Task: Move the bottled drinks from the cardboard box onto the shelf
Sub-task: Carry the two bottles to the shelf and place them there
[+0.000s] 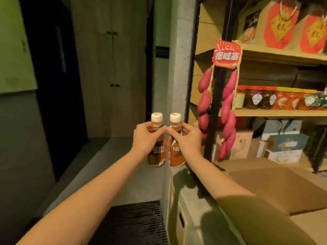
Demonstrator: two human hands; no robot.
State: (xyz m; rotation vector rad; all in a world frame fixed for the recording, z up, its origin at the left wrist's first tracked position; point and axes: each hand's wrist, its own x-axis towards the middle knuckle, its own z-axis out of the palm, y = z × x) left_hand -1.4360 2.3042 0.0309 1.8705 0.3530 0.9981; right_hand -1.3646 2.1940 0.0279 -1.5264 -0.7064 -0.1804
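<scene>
So, L hand [146, 137] grips dark bottle [156, 154], R hand [188, 138] grips orange bottle [175, 156]. Neither on shelf [283, 113] yet; box [276, 184] contents hidden.

Lighting was dim and yellowish, kinda moody. Tall wooden cabinet doors [113, 68] with tiny dark handles covered the back wall, with a raw concrete pillar [182, 68] just right of them. Green wall [16, 50] on the left, then a dark opening [58, 85]. Grey floor [113, 165], black ribbed mat [138, 221] down low. A wooden shelf [283, 55] stood right of the pillar.
</scene>
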